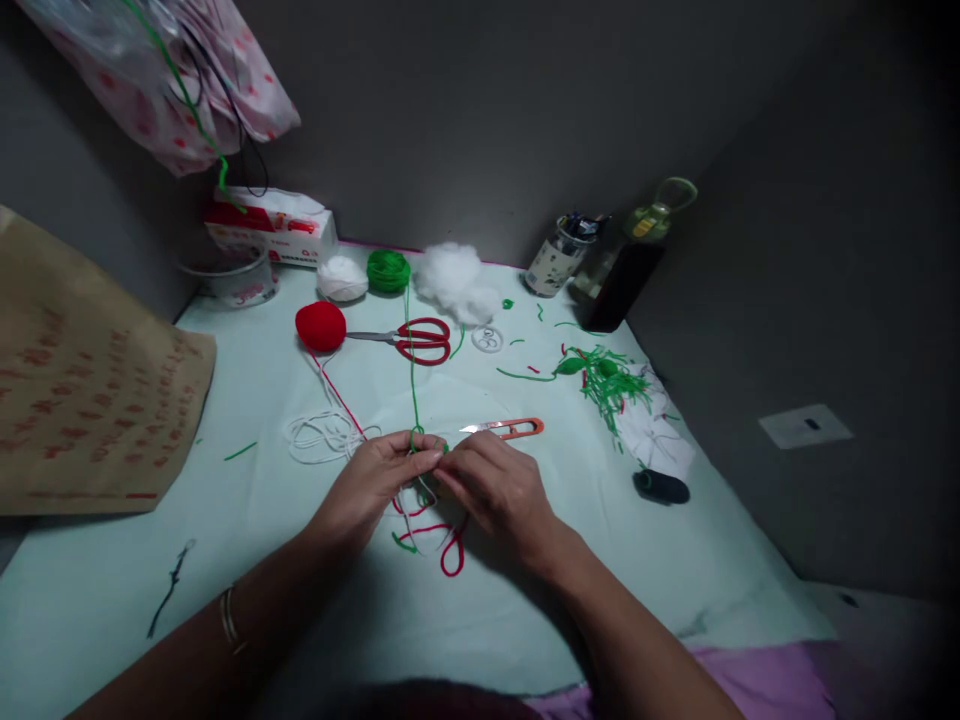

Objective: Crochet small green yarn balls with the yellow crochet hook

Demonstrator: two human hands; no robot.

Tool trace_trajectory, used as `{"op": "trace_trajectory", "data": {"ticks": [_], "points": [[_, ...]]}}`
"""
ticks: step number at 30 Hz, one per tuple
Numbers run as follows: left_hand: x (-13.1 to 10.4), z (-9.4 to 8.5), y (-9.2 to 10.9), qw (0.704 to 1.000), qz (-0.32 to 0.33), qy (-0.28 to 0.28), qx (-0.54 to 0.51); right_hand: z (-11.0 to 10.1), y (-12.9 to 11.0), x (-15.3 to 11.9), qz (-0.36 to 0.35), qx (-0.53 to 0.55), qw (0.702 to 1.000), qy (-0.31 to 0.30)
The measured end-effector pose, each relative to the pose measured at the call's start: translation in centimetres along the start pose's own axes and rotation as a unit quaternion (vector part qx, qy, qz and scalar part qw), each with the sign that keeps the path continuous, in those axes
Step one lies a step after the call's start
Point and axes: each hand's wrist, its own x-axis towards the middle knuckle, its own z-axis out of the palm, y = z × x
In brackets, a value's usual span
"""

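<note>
My left hand [379, 475] is closed, with thumb and forefinger pinching green yarn [413, 385] that runs down from the green yarn ball [388, 271]. Close against it, my right hand [499, 490] is also closed, its fingertips pinched at the same small spot; what lies between them is hidden. Red yarn [452, 555] and white strands hang and loop below both hands. Just beyond the right hand lie orange-handled thread snips [523, 429]. White yarn [322, 437] sits in loose loops beside the left hand.
Red-handled scissors [424, 342] lie behind the hands, by a red yarn ball [321, 327], a white yarn ball [342, 278] and white stuffing [456, 280]. Green yarn scraps [611, 385] are heaped at right. A bottle [626, 275], pen cup [556, 262] and paper bag [97, 400] flank the table.
</note>
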Motion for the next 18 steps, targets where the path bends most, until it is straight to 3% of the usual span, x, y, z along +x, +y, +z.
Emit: {"op": "trace_trajectory", "data": {"ticks": [7, 12, 15, 18], "points": [[0.06, 0.41, 0.17, 0.999, 0.029, 0.036, 0.026, -0.09, 0.47, -0.12, 0.000, -0.051, 0.998, -0.033], [0.07, 0.77, 0.11, 0.998, 0.043, 0.044, 0.034, 0.19, 0.67, -0.09, 0.122, 0.043, 0.992, -0.009], [-0.05, 0.87, -0.07, 0.996, 0.060, 0.037, 0.051, 0.11, 0.78, 0.22, 0.244, 0.186, 0.952, -0.015], [-0.17, 0.93, -0.19, 0.993, 0.082, 0.046, 0.069, 0.16, 0.87, 0.48, 0.357, 0.346, 0.867, -0.030]]}}
